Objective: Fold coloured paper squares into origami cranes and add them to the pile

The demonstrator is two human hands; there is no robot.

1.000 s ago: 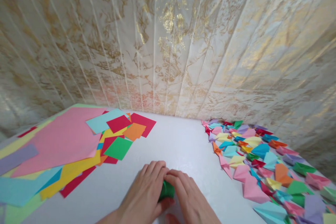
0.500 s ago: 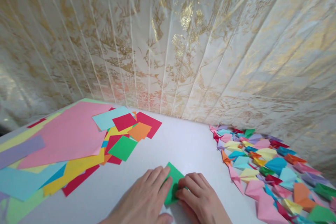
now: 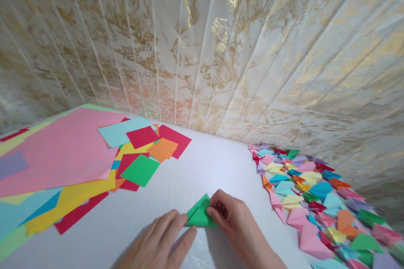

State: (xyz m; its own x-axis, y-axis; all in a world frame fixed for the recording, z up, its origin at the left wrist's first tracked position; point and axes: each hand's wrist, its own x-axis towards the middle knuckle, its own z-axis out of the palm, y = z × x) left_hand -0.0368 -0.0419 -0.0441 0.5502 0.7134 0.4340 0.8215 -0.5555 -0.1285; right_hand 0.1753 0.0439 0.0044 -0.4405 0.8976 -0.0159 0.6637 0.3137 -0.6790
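Observation:
A green paper (image 3: 198, 214), folded into a triangle, lies on the white table (image 3: 202, 168) near its front edge. My right hand (image 3: 232, 218) pinches the triangle's right side between thumb and fingers. Just left of it, my left hand (image 3: 160, 239) lies flat on the table, fingertips touching the paper's left corner.
Flat coloured sheets and small squares (image 3: 63, 168) are spread over the left of the table, a green square (image 3: 140, 170) on top. A heap of several folded paper pieces (image 3: 312, 193) covers the right side. A cream and gold wall (image 3: 202, 50) stands behind.
A second ago both hands covered the green paper. Then it showed as a larger flat piece; now it is a smaller folded triangle, and my left hand has drawn back to its corner.

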